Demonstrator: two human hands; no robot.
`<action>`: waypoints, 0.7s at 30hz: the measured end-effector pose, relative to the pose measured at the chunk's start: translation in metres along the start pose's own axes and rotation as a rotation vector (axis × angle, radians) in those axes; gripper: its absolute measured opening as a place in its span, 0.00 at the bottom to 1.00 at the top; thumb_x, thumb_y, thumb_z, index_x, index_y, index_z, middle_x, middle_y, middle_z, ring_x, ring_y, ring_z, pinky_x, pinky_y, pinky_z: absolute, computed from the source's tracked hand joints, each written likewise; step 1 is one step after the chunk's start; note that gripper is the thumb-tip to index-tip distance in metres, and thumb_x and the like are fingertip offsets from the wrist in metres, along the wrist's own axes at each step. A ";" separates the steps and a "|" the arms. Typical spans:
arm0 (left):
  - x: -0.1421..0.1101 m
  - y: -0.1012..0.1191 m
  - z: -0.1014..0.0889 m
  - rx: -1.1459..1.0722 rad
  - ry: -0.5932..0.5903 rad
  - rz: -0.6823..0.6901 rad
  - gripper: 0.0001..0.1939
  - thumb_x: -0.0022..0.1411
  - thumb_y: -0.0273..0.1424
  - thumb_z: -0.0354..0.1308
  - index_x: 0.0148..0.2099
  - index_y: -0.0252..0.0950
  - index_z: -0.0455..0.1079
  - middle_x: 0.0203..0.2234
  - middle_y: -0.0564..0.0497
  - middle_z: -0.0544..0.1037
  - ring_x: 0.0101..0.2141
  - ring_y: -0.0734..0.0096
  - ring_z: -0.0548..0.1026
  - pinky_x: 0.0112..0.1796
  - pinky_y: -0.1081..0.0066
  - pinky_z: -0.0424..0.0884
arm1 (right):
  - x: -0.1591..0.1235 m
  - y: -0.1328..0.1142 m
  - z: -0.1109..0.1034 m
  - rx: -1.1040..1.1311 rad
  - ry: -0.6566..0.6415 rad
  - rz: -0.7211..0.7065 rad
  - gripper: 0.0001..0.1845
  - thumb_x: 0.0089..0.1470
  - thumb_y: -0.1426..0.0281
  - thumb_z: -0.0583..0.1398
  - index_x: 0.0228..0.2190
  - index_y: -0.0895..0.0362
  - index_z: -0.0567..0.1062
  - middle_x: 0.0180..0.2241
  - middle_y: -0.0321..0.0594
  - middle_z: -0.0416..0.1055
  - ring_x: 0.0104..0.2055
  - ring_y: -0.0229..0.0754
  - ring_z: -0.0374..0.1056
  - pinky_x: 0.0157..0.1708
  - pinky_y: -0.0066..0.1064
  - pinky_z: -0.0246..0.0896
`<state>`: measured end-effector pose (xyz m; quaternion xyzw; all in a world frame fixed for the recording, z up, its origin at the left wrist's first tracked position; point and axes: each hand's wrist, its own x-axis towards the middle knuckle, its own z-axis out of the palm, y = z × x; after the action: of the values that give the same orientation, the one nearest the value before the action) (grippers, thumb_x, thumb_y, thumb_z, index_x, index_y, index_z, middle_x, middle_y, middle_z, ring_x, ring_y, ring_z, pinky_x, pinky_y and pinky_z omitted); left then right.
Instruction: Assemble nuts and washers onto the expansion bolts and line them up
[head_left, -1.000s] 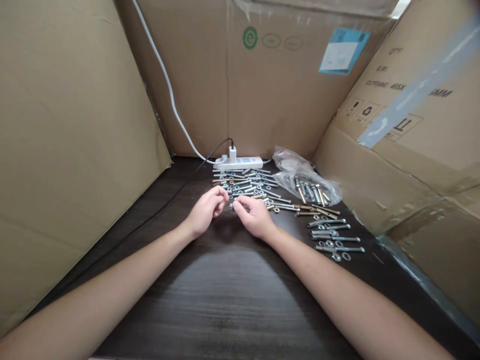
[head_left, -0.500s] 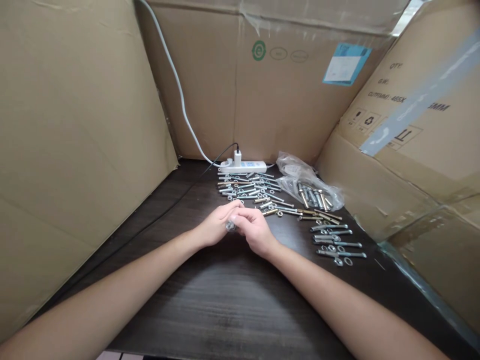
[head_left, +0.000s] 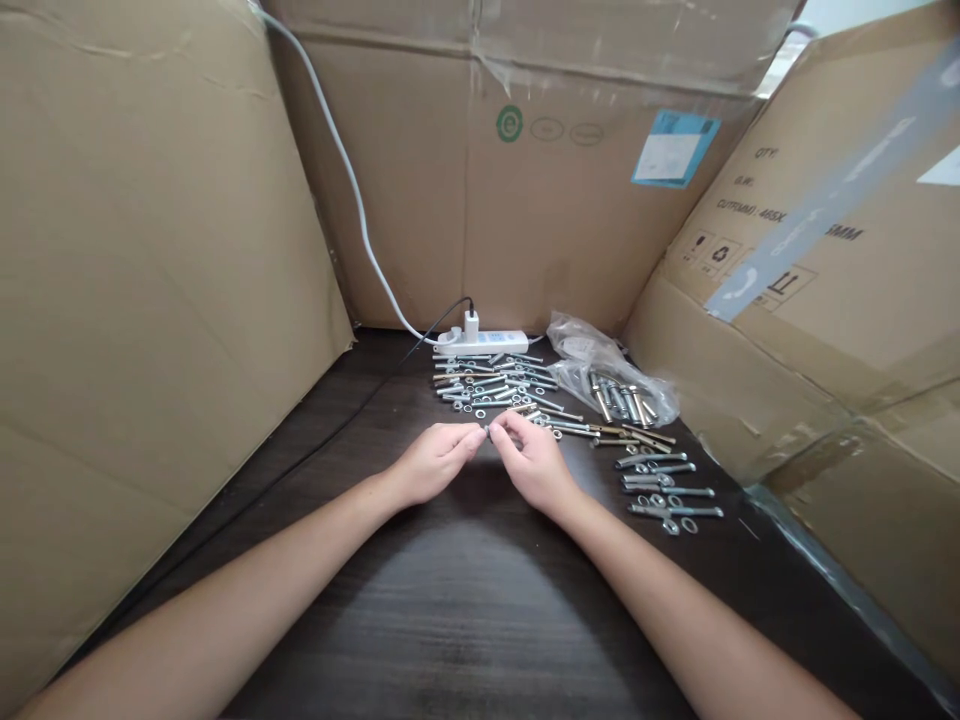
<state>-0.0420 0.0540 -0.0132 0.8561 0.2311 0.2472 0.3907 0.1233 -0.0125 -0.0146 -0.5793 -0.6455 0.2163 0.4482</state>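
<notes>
My left hand (head_left: 435, 464) and my right hand (head_left: 534, 464) meet fingertip to fingertip above the dark table. Both are closed in a pinch. A small grey metal part (head_left: 486, 431) shows between the fingertips; the fingers hide most of it, so its exact kind is unclear. Just beyond the hands lie rows of loose bolts (head_left: 491, 378), with metal sleeves, nuts and washers among them. Further bolts and sleeves (head_left: 667, 487) lie in short rows to the right, with a nut (head_left: 670, 526) and a washer (head_left: 688, 525) at their near end.
A clear plastic bag (head_left: 585, 345) with several assembled anchor bolts (head_left: 622, 398) lies at the back right. Behind the hardware is a white power strip (head_left: 484, 343) with a charger (head_left: 471, 325). A black cable (head_left: 352, 408) crosses the table's left side. Cardboard (head_left: 405, 200) walls three sides.
My hands were clasped together with a shiny hex-shaped metal end showing; now they have drawn apart to a fingertip pinch. The camera view has shifted slightly.
</notes>
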 end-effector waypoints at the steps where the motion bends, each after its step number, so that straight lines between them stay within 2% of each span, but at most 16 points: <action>1: 0.000 0.000 0.001 0.007 -0.017 0.003 0.23 0.69 0.42 0.38 0.26 0.33 0.57 0.20 0.56 0.60 0.24 0.77 0.58 0.28 0.74 0.56 | -0.003 -0.001 -0.001 -0.034 -0.012 0.002 0.14 0.59 0.61 0.51 0.28 0.56 0.69 0.22 0.34 0.66 0.25 0.36 0.62 0.30 0.27 0.56; 10: 0.002 0.005 0.002 0.104 -0.067 -0.016 0.21 0.68 0.41 0.41 0.26 0.34 0.57 0.21 0.56 0.62 0.24 0.76 0.59 0.28 0.74 0.56 | -0.009 0.007 0.001 -0.023 -0.056 -0.084 0.14 0.60 0.63 0.50 0.28 0.56 0.68 0.22 0.32 0.64 0.24 0.35 0.59 0.28 0.25 0.53; 12: 0.001 0.007 0.003 0.100 -0.049 0.001 0.17 0.67 0.39 0.42 0.29 0.34 0.59 0.24 0.56 0.64 0.26 0.75 0.61 0.29 0.74 0.58 | -0.008 0.010 0.002 -0.012 -0.039 -0.089 0.14 0.60 0.63 0.50 0.27 0.57 0.68 0.21 0.32 0.63 0.24 0.34 0.58 0.28 0.25 0.53; 15: -0.001 0.008 0.005 0.072 -0.020 -0.003 0.06 0.64 0.32 0.47 0.38 0.35 0.62 0.29 0.55 0.67 0.29 0.74 0.63 0.32 0.73 0.60 | -0.007 0.012 0.002 -0.005 -0.022 -0.091 0.14 0.60 0.62 0.50 0.27 0.57 0.67 0.21 0.32 0.62 0.24 0.34 0.57 0.28 0.25 0.52; 16: -0.002 0.007 0.005 0.057 -0.014 -0.007 0.05 0.62 0.29 0.48 0.41 0.35 0.62 0.30 0.54 0.66 0.30 0.74 0.64 0.32 0.73 0.61 | -0.007 0.012 0.002 -0.006 -0.021 -0.091 0.14 0.60 0.62 0.50 0.27 0.57 0.67 0.21 0.32 0.61 0.24 0.34 0.57 0.28 0.25 0.52; 18: -0.003 0.007 0.005 0.030 -0.003 -0.006 0.09 0.59 0.26 0.48 0.44 0.36 0.61 0.31 0.54 0.66 0.31 0.73 0.64 0.33 0.73 0.62 | -0.007 0.011 0.001 -0.010 -0.024 -0.094 0.14 0.60 0.63 0.50 0.27 0.57 0.68 0.21 0.32 0.61 0.24 0.34 0.57 0.28 0.25 0.52; 21: -0.002 0.007 0.003 0.040 0.021 0.015 0.07 0.64 0.29 0.46 0.42 0.35 0.62 0.33 0.52 0.67 0.34 0.71 0.65 0.37 0.71 0.63 | -0.007 0.010 0.001 -0.014 -0.041 -0.103 0.14 0.60 0.63 0.51 0.27 0.57 0.68 0.21 0.31 0.61 0.23 0.34 0.56 0.27 0.25 0.52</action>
<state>-0.0402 0.0474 -0.0102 0.8628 0.2334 0.2544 0.3693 0.1278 -0.0162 -0.0250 -0.5439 -0.6850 0.2003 0.4414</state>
